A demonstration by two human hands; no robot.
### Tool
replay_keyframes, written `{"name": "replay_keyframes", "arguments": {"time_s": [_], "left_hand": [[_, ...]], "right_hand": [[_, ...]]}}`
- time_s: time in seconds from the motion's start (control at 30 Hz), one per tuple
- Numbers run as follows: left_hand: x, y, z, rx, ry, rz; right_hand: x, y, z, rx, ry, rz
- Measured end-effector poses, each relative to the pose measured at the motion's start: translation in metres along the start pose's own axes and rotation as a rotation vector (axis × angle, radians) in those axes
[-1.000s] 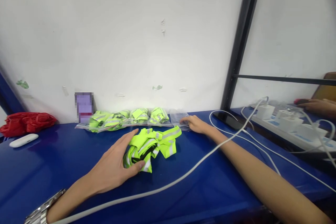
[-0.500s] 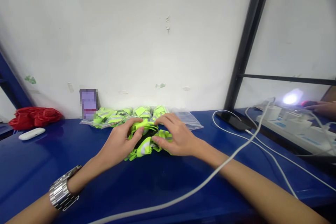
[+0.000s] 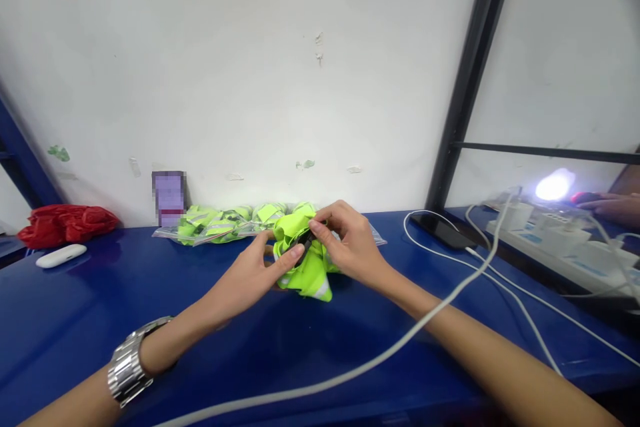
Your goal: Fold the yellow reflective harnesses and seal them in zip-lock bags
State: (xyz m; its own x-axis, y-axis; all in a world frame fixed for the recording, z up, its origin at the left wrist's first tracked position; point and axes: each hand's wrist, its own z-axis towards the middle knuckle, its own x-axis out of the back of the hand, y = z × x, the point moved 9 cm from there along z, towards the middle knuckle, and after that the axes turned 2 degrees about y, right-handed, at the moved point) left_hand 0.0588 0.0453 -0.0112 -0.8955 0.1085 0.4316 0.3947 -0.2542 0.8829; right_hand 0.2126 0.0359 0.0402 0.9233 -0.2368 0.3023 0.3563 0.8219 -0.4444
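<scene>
A crumpled neon yellow-green reflective strap (image 3: pixel 311 273) with silver-grey bands is lifted at the middle of the desk. A black part like a buckle (image 3: pixel 303 244) lies across its folds. My left hand (image 3: pixel 263 263) is closed round the left side, thumb on the black part and the other fingers mostly hidden behind the fabric. My right hand (image 3: pixel 350 240) pinches the upper right of the bundle between thumb and fingers, close to the black part's upper end. Behind, several similar neon bundles (image 3: pixel 225 221) lie in clear plastic bags along the wall.
On the left of the blue desk (image 3: pixel 200 373) sit a red plastic bag (image 3: pixel 67 225) and a white case (image 3: pixel 61 255). A black phone (image 3: pixel 443 230), a power strip (image 3: pixel 565 240) and a white cable (image 3: pixel 395 350) are on the right. Another person's hand (image 3: pixel 613 205) shows at far right.
Both hands have moved right with the neon strap, which is now turned and bunched differently. The black part shows more clearly, and one banded corner hangs down at the front.
</scene>
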Motion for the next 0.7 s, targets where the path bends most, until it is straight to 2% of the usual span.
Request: {"name": "replay_keyframes", "arguments": {"time_s": [0.1, 0.2, 0.4, 0.6, 0.7], "left_hand": [[0.002, 0.007, -0.001, -0.024, 0.031, -0.091], [0.014, 0.019, 0.000, -0.108, 0.118, -0.060], [0.035, 0.048, -0.005, -0.344, 0.314, 0.241], [0.037, 0.065, -0.011, -0.476, 0.342, 0.433], [0.032, 0.078, -0.019, -0.578, 0.357, 0.586]], "right_hand": [[0.006, 0.008, 0.003, -0.075, 0.049, 0.074], [0.009, 0.002, 0.006, -0.044, 0.033, 0.100], [0.006, -0.016, 0.010, 0.051, -0.089, -0.064], [0.010, -0.007, 0.009, 0.001, -0.072, -0.153], [0.002, -0.010, 0.005, 0.053, -0.154, -0.147]]}}
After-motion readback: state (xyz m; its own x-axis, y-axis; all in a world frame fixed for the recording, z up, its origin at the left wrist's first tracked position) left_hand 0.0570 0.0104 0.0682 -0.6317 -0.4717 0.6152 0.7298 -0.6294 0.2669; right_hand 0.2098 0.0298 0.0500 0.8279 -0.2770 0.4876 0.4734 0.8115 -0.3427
